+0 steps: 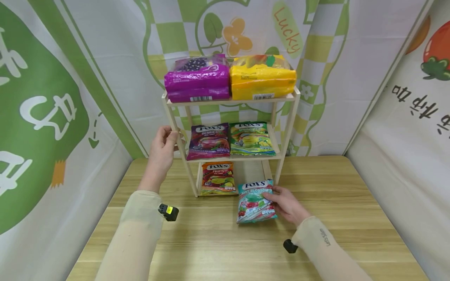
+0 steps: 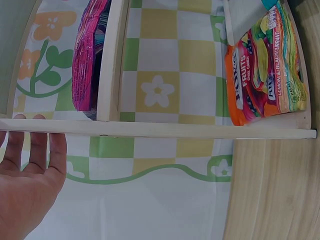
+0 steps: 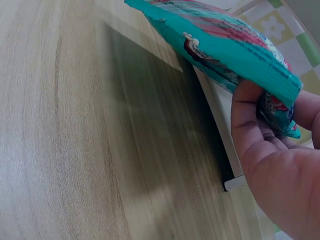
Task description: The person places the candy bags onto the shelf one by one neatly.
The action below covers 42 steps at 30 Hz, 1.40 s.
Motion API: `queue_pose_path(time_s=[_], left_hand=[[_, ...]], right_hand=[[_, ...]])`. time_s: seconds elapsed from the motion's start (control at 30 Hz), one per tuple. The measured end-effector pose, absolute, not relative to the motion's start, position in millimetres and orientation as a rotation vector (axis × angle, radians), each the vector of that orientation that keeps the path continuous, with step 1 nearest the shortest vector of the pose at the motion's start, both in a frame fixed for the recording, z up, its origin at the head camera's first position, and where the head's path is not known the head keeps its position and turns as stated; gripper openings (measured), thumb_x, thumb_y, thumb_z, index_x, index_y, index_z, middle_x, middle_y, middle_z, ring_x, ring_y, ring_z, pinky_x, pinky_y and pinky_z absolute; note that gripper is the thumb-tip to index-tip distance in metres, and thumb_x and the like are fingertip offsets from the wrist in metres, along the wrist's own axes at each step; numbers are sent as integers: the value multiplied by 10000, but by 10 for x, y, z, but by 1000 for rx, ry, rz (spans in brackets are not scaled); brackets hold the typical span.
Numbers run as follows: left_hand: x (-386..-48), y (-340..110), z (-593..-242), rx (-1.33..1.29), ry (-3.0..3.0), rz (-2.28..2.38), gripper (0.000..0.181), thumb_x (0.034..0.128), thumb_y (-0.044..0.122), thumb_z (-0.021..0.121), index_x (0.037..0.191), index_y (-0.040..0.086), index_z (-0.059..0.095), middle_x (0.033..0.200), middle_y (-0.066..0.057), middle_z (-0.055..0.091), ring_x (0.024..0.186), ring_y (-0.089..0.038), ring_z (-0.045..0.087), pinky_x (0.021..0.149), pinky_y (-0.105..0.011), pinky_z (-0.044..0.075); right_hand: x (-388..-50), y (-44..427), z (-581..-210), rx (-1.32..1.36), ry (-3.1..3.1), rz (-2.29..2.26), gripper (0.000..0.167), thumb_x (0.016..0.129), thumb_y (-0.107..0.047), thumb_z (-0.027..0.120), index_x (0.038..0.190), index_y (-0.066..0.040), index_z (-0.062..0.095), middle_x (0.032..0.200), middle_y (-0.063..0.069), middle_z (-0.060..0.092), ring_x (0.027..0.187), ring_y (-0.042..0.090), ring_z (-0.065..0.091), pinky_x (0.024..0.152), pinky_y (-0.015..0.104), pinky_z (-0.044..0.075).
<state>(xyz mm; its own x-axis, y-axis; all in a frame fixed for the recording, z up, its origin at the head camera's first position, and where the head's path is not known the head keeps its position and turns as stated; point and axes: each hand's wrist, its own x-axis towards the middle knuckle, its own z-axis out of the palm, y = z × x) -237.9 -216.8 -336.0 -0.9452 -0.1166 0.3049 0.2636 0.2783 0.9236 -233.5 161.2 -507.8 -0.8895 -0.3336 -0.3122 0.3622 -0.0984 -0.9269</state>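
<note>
My right hand [image 1: 289, 203] pinches the right edge of a teal bag of mint candy [image 1: 256, 203], its thumb on the front. In the right wrist view the bag [image 3: 235, 52] is lifted above the tabletop, fingers beneath it. The bag hangs in front of the bottom tier of a pale wooden shelf rack [image 1: 242, 159]. My left hand [image 1: 162, 146] grips the rack's left post, and the left wrist view shows its fingertips [image 2: 38, 142] hooked at that wooden bar. An orange bag of fruit candy [image 1: 218, 177] lies on the bottom tier, left of the teal bag.
On the middle tier lie a purple berries bag [image 1: 209, 141] and a green-yellow candy bag [image 1: 251, 138]. A purple package [image 1: 197, 82] and a yellow package [image 1: 263, 80] stand on top. Printed curtains [image 1: 105, 78] enclose the wooden table [image 1: 211, 246] at back and sides.
</note>
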Motion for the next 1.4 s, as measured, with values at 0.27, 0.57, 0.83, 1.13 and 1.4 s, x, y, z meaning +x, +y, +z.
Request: queue_pose_path(time_s=[0.27,0.57,0.83,1.13,1.4], left_hand=[[-2377,-2166,-3356,-131,-2241,-1710,421,1097,398,402,1302,35,456,1204,-89,570,1090,-187,603,1007,-370,540],[-2381,-2160,-3357,-127,-2235,-1714,434,1092,406,412,1306,32,455,1199,-88,575,1082,-176,605,992,-363,548],[-2368,-2151,-3344,-118,-2242,-1713,464,1090,413,410,1322,12,446,1227,-125,566,1105,-202,599,1020,-396,537],[-2373,-2158,-3354,-111,-2247,-1707,458,1083,436,408,1312,43,454,1224,-94,573,1105,-182,600,1013,-381,538],[-2378,-2162,-3366,-116,-2245,-1713,465,1085,442,405,1326,46,446,1220,-78,562,1131,-227,598,1028,-404,533]], right_hand=[[-2343,1593,-5110,52,1697,-2070,621,1054,-109,568,1535,118,248,1215,151,641,979,150,689,868,258,600],[-2366,1536,-5143,138,1622,-2157,504,1070,-120,540,1468,111,333,1033,44,662,889,91,663,769,199,587],[-2328,1445,-5101,182,1506,-2281,470,1090,-112,489,1469,113,328,1026,49,641,873,76,628,756,193,571],[-2306,1345,-5121,284,1373,-2437,507,1088,-68,450,1530,47,232,1088,50,558,925,100,551,808,185,520],[-2218,1332,-5112,193,1297,-2442,737,1045,-37,492,1632,-71,48,1466,167,360,1236,222,461,1032,298,487]])
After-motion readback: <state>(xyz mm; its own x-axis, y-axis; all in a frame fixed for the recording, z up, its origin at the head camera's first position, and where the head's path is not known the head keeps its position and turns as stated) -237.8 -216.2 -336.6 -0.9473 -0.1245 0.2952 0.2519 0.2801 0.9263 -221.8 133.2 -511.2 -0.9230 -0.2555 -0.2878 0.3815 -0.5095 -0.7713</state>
